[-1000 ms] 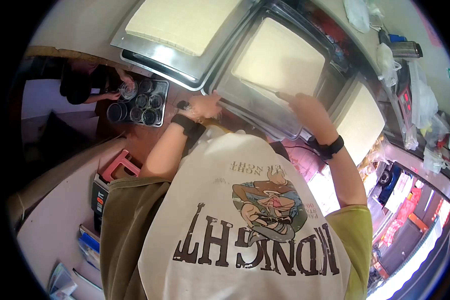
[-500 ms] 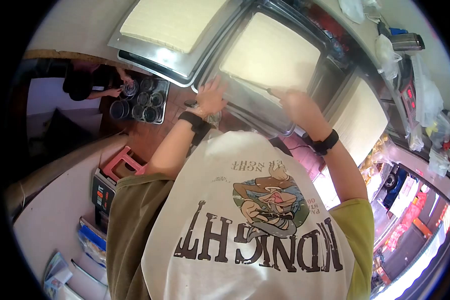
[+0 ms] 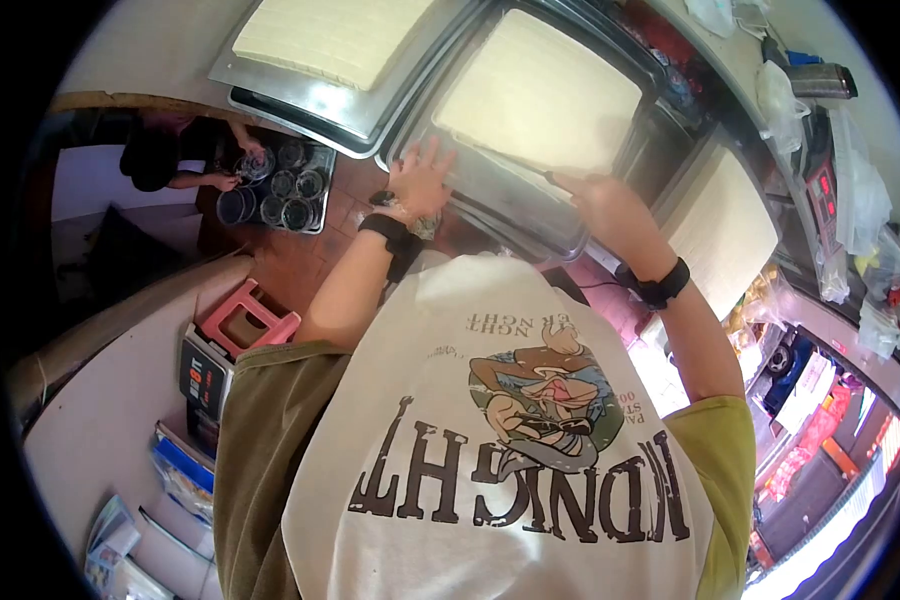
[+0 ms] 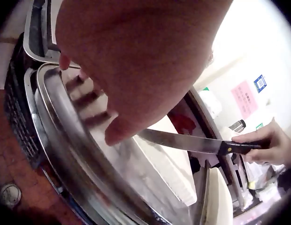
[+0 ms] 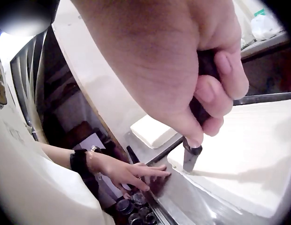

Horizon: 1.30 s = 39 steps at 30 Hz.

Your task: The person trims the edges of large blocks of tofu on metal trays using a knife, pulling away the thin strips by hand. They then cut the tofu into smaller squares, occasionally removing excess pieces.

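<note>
My right hand (image 3: 615, 222) grips the black handle (image 4: 244, 147) of a knife, whose metal blade (image 4: 183, 141) lies along the near edge of a pale, flat slab (image 3: 540, 95). That slab sits in a metal tray (image 3: 535, 220). In the right wrist view the fingers of my right hand (image 5: 183, 70) curl round the handle and the blade (image 5: 190, 159) points down at the slab's edge. My left hand (image 3: 420, 185) has its fingers spread at the tray's left corner; the left wrist view shows this hand (image 4: 136, 61) above the tray's rim.
Another pale slab (image 3: 335, 35) lies on a tray at the upper left, and a third (image 3: 725, 215) is at the right. Lower left, a person's hands (image 3: 232, 180) are beside round containers (image 3: 298, 213) on a tray. A pink stool (image 3: 250, 318) stands below, and a scale (image 3: 823, 195) at right.
My left hand has moved up onto the tray's corner and its fingers have spread. The knife in my right hand has shifted slightly left in the head view; the trays appear higher in view.
</note>
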### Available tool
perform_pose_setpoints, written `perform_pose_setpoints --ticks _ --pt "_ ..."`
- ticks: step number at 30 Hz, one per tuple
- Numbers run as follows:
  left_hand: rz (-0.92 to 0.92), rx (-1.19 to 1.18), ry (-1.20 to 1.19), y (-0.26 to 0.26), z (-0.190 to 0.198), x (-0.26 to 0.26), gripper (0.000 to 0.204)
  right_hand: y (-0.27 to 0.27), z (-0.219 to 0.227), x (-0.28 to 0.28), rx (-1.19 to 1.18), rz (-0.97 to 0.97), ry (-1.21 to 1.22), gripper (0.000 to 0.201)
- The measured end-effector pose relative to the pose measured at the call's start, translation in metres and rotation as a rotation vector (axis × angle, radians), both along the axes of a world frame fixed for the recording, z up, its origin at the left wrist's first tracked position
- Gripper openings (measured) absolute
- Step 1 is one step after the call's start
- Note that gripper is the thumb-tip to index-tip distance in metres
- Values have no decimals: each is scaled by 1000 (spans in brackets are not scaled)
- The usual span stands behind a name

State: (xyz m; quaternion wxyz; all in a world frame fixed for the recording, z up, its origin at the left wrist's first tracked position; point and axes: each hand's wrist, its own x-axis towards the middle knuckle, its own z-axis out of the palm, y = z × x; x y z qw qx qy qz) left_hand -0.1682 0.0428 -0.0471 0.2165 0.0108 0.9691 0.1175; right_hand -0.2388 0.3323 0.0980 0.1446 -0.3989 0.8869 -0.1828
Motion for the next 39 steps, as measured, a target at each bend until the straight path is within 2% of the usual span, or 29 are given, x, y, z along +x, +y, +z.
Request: perform_pose_setpoints --ticks 8,13,16,23,27,35,39 --pt "-7 -12 -12 -3 -1 -1 72 6 5 3 -1 -16 -26 36" --pt "-7 31 -15 -4 -1 -1 69 11 7 3 99 -56 -122 35" --pt "-31 -28 8 -4 -5 -2 74 17 6 6 135 -80 -135 35" --pt "-10 -45 -36 -3 -3 -2 75 30 6 10 131 -67 -98 34" --pt "-8 -19 -115 -1 18 -5 72 33 10 11 190 -87 -120 34" --pt "-13 -24 -125 0 18 -6 72 46 13 15 199 -81 -117 35" --pt "-8 -13 -130 -1 17 -5 73 53 12 16 173 -46 -25 37"
